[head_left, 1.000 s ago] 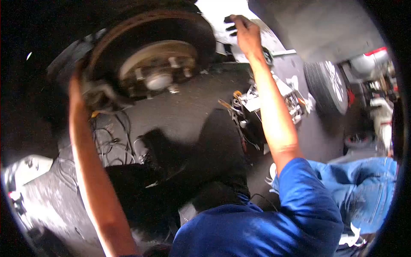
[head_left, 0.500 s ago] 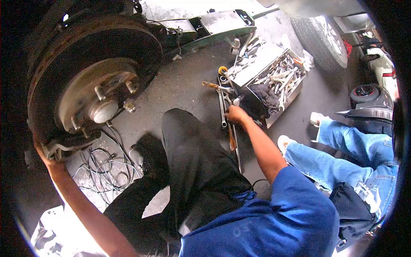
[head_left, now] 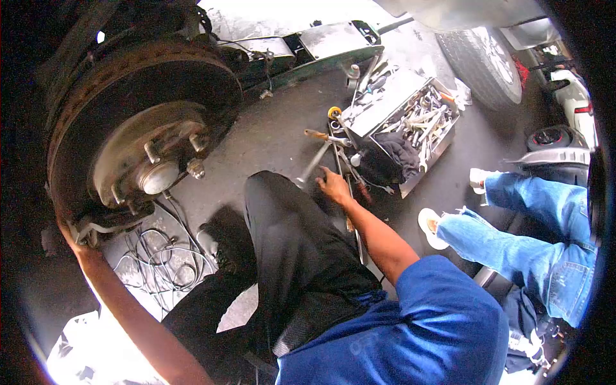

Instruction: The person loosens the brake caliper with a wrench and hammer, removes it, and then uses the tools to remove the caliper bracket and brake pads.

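Observation:
A large rusty brake disc [head_left: 70, 128] with wheel studs around its hub [head_left: 159, 178] fills the upper left. My left hand [head_left: 69, 232] is at the disc's lower left edge, by a metal bracket [head_left: 106, 226]; its fingers are hidden. Over the floor near my knee, my right hand [head_left: 333, 185] has its fingers at a slightly blurred wrench [head_left: 314, 163], which slants down to the left. Beside that hand lie more long tools, among them a hammer-like tool with a wooden handle [head_left: 316, 134].
An open metal toolbox [head_left: 428, 160] full of wrenches, with dark cloth in it, stands beyond my right hand. Coiled cables [head_left: 170, 256] lie below the disc. A wheel [head_left: 481, 67] is at upper right. Another person's jeans [head_left: 513, 247] show at right.
My right hand has drawn back from the tools, toward my knee. The wrench has swung, its near end now further left. My left hand stays by the disc.

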### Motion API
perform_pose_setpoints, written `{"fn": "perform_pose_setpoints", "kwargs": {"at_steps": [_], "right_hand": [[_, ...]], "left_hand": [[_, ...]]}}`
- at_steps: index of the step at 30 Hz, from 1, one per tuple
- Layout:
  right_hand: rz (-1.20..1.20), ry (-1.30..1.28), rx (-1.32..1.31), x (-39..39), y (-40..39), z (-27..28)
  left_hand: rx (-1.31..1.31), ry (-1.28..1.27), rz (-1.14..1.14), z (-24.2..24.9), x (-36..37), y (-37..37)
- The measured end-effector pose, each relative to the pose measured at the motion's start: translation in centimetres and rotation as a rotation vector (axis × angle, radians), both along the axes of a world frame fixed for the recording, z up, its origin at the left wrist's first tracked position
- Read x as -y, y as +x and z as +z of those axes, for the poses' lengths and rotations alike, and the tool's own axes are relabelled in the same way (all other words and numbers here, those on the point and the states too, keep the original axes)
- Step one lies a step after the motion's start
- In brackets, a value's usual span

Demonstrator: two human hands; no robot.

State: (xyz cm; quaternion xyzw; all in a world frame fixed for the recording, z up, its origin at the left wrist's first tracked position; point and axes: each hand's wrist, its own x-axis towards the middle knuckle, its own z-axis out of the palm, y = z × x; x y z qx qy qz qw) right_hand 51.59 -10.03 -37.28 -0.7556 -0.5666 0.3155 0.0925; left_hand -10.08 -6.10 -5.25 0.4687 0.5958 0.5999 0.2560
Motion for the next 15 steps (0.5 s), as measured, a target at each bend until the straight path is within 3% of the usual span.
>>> {"fn": "perform_pose_setpoints", "kwargs": {"at_steps": [2, 7, 15], "right_hand": [[0.001, 0.118, -0.047, 0.1, 0.2, 2.6], [-0.147, 0.188, 0.09, -4.3, 3.1, 2.7], [0.175, 0.092, 0.197, -8.0, 3.5, 5.1]], "left_hand": [[0.0, -0.002, -0.001, -0.2, -0.2, -0.1], [-0.011, -0.015, -0.001, -0.2, -0.3, -0.7], [-0.018, -0.024, 0.009, -0.4, -0.9, -2.0]]}}
